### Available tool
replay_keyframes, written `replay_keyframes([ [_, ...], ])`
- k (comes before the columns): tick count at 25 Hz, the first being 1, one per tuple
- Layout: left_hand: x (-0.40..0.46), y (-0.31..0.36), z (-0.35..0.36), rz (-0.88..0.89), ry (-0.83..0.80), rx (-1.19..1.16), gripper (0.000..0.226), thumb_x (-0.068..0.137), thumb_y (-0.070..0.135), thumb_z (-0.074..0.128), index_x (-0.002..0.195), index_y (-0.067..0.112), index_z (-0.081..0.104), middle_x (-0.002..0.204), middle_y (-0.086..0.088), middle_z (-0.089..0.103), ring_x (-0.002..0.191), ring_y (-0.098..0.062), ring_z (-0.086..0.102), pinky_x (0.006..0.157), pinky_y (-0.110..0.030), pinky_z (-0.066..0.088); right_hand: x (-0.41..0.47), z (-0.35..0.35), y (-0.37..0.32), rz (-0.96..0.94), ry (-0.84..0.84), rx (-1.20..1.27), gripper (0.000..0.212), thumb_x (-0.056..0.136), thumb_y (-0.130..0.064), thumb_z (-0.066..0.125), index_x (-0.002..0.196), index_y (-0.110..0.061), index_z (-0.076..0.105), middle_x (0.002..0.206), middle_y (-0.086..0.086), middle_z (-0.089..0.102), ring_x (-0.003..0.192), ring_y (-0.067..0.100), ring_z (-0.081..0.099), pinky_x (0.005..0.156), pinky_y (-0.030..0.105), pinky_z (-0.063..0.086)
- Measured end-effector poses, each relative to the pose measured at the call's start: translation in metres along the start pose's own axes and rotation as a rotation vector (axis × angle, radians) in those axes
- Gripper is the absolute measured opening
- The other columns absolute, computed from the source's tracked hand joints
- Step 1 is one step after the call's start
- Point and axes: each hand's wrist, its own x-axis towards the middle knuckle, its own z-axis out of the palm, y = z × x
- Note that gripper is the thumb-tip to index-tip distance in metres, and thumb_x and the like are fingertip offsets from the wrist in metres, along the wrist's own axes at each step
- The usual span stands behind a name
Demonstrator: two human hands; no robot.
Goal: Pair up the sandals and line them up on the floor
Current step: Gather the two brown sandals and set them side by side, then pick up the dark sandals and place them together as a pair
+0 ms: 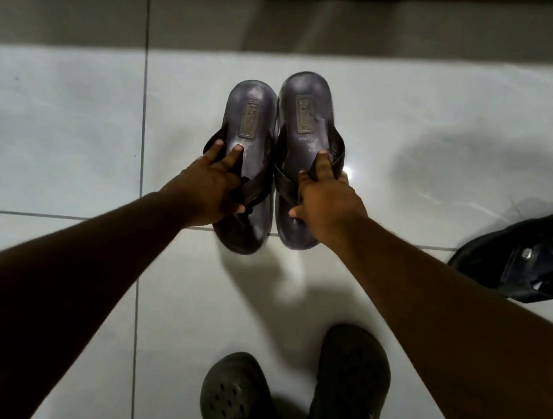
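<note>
Each hand grips one dark brown leather thong sandal by its straps: left hand (213,190) on the left sandal (247,157), right hand (327,204) on the right sandal (306,150), both side by side with long axes pointing away.

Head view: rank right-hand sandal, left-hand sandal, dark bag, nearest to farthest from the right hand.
From the right hand:
1. Right-hand sandal, gripped by it.
2. Left-hand sandal, just beside, held by the left hand.
3. Dark bag, far right on the floor.
</note>
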Motion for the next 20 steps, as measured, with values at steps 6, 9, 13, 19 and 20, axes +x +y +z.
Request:
replay_keyframes([
  [6,-0.004,0.008,-0.012,-0.168,-0.058,-0.091,0.072,0.082,0.048,0.061,0.145,0.023,0.036,0.164,-0.007,0.003,0.149,-0.034,-0.003,0.119,-0.053,0.019,-0.008,0.000,-0.003,-0.095,0.054,-0.026,0.080,0.088,-0.052,0.058,0.153,-0.024,0.022,0.166,0.007,-0.007,0.143,0.052,0.020,0.109,0.055,0.037],
  [9,-0.020,0.024,-0.031,-0.271,-0.002,-0.129,0.078,0.082,0.052,0.057,0.148,0.023,0.027,0.164,-0.007,0.004,0.150,-0.032,0.000,0.118,-0.057,0.019,-0.034,-0.013,0.018,-0.095,0.070,0.031,0.090,0.084,-0.064,0.054,0.155,-0.029,0.009,0.165,0.004,-0.014,0.145,0.053,0.013,0.108,0.061,0.034],
  [13,-0.048,0.087,-0.069,-0.215,0.046,-0.050,0.085,0.076,0.060,0.058,0.145,0.020,0.029,0.160,-0.016,0.016,0.147,-0.038,0.014,0.116,-0.057,0.023,-0.106,-0.028,0.092,0.178,0.063,0.157,0.088,0.087,-0.065,0.049,0.155,-0.028,0.006,0.166,0.005,-0.014,0.150,0.044,0.005,0.110,0.065,0.026],
  [19,0.008,0.251,-0.085,0.143,-0.082,0.212,0.086,0.079,0.059,0.058,0.147,0.019,0.023,0.162,-0.012,0.009,0.147,-0.037,0.013,0.114,-0.055,0.027,-0.238,0.008,0.236,0.719,0.138,0.386,0.089,0.090,-0.060,0.049,0.156,-0.024,0.003,0.165,0.014,-0.008,0.148,0.050,0.001,0.111,0.070,0.020],
  [20,0.027,0.275,-0.081,0.190,-0.089,0.240,0.087,0.080,0.057,0.058,0.149,0.019,0.019,0.163,-0.012,0.006,0.148,-0.037,0.011,0.115,-0.055,0.027,-0.255,0.019,0.260,0.798,0.141,0.387,0.089,0.089,-0.059,0.050,0.156,-0.023,0.002,0.165,0.016,-0.008,0.147,0.052,0.001,0.110,0.071,0.020],
])
